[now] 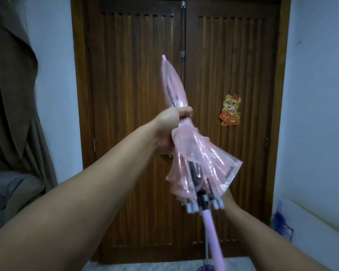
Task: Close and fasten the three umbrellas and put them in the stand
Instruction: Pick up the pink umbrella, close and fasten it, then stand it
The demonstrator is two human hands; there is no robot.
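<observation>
Wooden double doors (182, 118) fill the background, tiger sticker (231, 110) right of centre. Pink umbrella (186, 145) at frame centre, folded, tip toward upper centre. Left hand (170, 124) fingers clamped round its canopy mid-length. Right hand (230, 200) mostly hidden behind canopy edge; grip cannot be told.
</observation>
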